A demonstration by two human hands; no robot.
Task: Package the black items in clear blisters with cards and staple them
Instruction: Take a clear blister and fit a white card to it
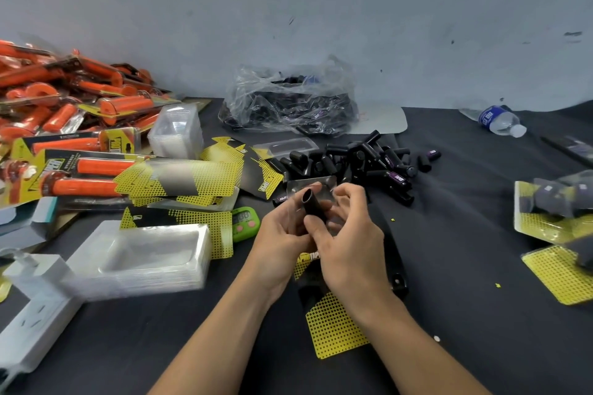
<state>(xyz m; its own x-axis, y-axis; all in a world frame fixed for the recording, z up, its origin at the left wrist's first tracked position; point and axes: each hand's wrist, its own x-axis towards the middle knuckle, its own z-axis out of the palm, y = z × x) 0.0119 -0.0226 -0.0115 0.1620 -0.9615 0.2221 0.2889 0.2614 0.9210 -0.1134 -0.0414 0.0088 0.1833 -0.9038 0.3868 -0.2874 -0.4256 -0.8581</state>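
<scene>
Clasps one black grip (310, 204) against one clear blister (328, 183), left hand (280, 236) and right hand (353, 247) both curled around them. Beneath, one yellow card (335, 325); leftward, two blister stacks (144, 253).

Table (465, 298) contents: at the far left, a pile of packed grips (64, 99), with a spread of cards (192, 176) before it and a stack of blisters (147, 253) nearer still, a timer (245, 223) just to its right. At the back centre, against the wall (321, 9), lies a plastic bag (288, 99), with a heap of loose grips (353, 160) before it; a water bottle (499, 120) lies back right and finished packs (552, 208) at the right edge. At the centre, left hand (282, 240) and right hand (353, 250) hold a single grip (311, 205) above a card (333, 324).
</scene>
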